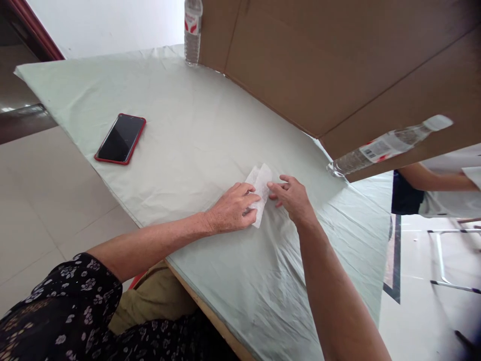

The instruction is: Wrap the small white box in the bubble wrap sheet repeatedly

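A folded white tissue lies on the cloth-covered table, showing between my two hands. My left hand rests over the tissue's left side, its fingers slightly bent and spread on the paper. At the right edge of the tissue is my right hand, with its fingers apart. One fingertip of it comes right up to the paper; whether it touches, I cannot tell. Parts of the tissue are hidden under my left fingers.
A phone in a red case lies left on the pale green tablecloth. Brown cardboard panels stand along the far side, with a plastic bottle at the left and another bottle at the right. Beyond, a person's arm shows.
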